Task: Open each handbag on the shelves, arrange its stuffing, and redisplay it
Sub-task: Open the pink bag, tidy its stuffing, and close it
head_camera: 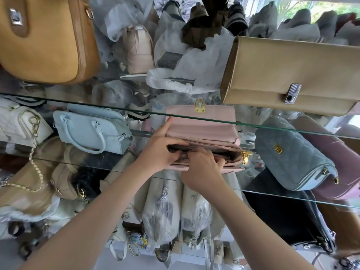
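Observation:
A pink handbag (202, 129) with a gold clasp plate stands on the middle glass shelf (97, 162), its flap thrown back and its zip pocket open, gold pullers at the right end. My left hand (161, 147) grips the bag's left end, thumb up along the side and fingers curled over the pocket's rim. My right hand (202, 168) grips the near edge of the open pocket, fingertips dipped inside. The stuffing inside is hidden by my fingers.
A pale blue handbag (91, 129) sits left of the pink one, a quilted blue-grey bag (292, 154) to its right. On the upper shelf stand a tan round bag (44, 39) and a beige clutch (292, 75). Bagged stock fills the shelves below.

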